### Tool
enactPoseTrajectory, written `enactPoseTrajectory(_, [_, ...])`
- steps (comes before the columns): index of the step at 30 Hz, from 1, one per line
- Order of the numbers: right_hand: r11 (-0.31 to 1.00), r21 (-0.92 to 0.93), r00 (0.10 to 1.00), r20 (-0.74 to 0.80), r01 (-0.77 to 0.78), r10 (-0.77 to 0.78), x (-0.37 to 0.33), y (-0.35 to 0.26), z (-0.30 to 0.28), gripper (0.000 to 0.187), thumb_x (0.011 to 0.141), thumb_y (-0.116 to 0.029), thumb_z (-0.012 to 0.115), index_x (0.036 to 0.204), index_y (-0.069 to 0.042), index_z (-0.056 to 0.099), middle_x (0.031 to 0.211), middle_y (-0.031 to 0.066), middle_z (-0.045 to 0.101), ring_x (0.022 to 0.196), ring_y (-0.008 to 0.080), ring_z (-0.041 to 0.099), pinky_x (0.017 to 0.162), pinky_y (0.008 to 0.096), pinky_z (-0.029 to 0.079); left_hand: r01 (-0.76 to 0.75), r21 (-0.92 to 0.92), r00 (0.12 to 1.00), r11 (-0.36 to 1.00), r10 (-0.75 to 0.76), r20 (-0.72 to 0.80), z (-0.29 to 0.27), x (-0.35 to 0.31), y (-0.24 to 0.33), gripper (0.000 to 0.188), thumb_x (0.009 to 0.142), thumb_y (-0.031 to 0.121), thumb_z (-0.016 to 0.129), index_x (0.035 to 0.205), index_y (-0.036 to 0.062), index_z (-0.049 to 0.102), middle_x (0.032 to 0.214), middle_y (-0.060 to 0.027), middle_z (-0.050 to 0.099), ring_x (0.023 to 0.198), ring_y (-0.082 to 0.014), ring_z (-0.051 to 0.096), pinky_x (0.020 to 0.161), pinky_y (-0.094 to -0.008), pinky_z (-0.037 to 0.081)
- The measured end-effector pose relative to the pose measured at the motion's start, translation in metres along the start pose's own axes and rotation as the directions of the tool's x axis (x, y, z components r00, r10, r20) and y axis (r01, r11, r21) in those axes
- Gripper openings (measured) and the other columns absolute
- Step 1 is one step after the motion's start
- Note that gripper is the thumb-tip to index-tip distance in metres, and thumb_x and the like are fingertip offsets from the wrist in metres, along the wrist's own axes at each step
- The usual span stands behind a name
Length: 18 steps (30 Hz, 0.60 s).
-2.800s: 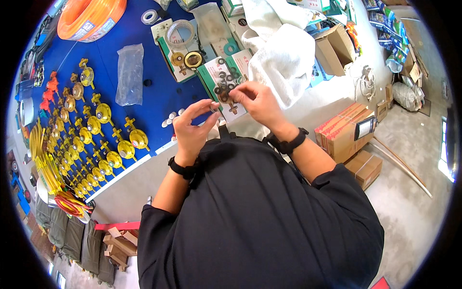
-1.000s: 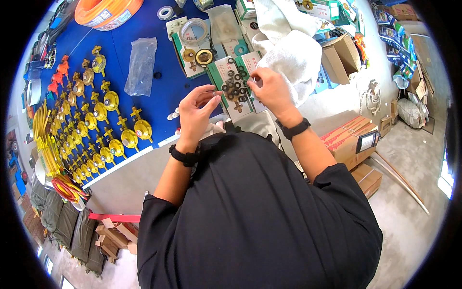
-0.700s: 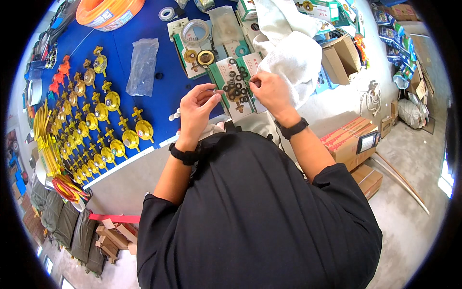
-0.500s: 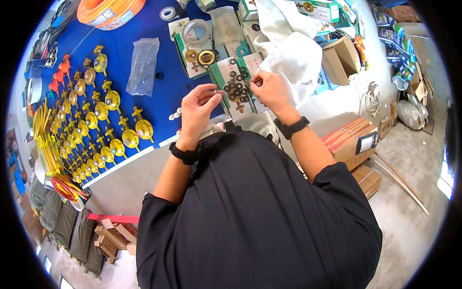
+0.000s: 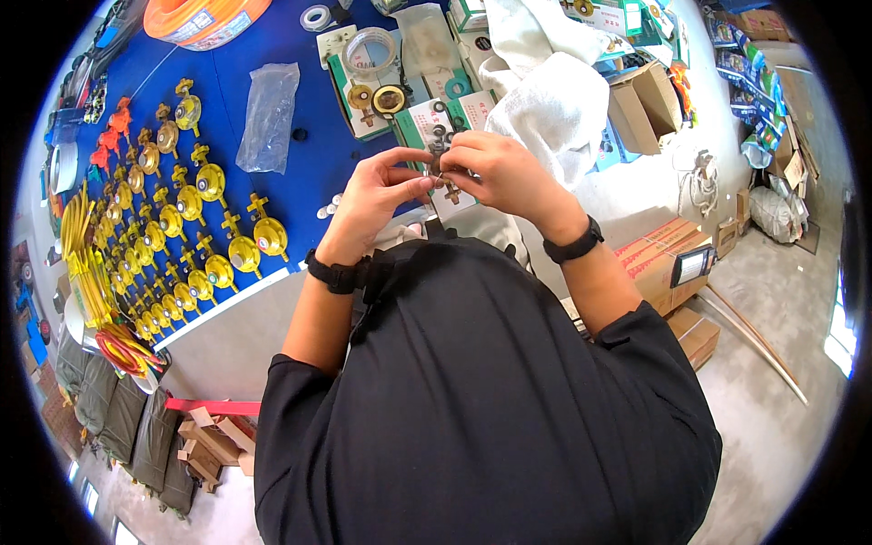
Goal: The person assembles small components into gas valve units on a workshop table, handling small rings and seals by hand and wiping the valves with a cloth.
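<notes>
Though wrists apart, left hand (image 5: 374, 189) and right hand (image 5: 504, 174) close at fingertips.

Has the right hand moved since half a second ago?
Yes: the right hand has moved left over the green-and-white box, close to the left hand.

The left arm (image 5: 320, 318) and right arm (image 5: 601, 282) reach forward and lean in toward each other, so the left hand (image 5: 377, 193) and the right hand (image 5: 504, 177) sit close together, fingers and thumbs bent, tips nearly meeting.
</notes>
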State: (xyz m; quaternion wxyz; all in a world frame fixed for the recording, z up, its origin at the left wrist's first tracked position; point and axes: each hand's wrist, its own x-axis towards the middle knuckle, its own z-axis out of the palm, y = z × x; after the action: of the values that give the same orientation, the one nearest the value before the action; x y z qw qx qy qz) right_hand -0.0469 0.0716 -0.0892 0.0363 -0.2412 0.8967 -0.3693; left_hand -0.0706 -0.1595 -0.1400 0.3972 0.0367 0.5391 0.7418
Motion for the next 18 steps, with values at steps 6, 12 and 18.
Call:
enactPoseTrajectory(6, [0.997,0.01,0.996,-0.039,0.08,-0.08,0.0,-0.003,0.008,0.012,0.09,-0.015,0.073,0.094,-0.004,0.069,0.092,0.0115,0.066,0.083,0.0342,0.067,0.073,0.0428,0.054,0.043,-0.03,0.998,0.999,-0.042,0.049,0.001,-0.001,0.002,0.037,0.096,0.005,0.073,0.131,-0.0031,0.064,0.105,-0.0128,0.077,0.087,-0.0126,0.069,0.083,-0.0279,0.056])
enactPoseTrajectory(12, [0.979,0.185,0.995,-0.045,-0.084,0.094,-0.01,-0.008,0.015,0.016,0.09,-0.011,0.073,0.102,-0.001,0.07,0.095,0.0122,0.067,0.085,0.034,0.068,0.075,0.0409,0.055,0.044,-0.112,0.999,0.993,-0.041,0.031,0.002,-0.002,-0.002,0.039,0.095,0.005,0.074,0.132,-0.0021,0.063,0.104,-0.0134,0.078,0.084,-0.0119,0.069,0.081,-0.0272,0.056])
enactPoseTrajectory(18, [0.97,0.236,0.978,-0.186,-0.053,0.099,-0.017,-0.016,0.02,0.032,0.082,-0.01,0.082,0.111,0.0,0.071,0.103,0.0139,0.071,0.091,0.0316,0.071,0.079,0.0376,0.058,0.006,-0.138,1.0,0.99,-0.006,-0.003,0.008,-0.004,0.002,0.041,0.094,0.003,0.072,0.133,-0.0029,0.062,0.105,-0.0146,0.078,0.086,-0.0131,0.071,0.08,-0.0263,0.057])
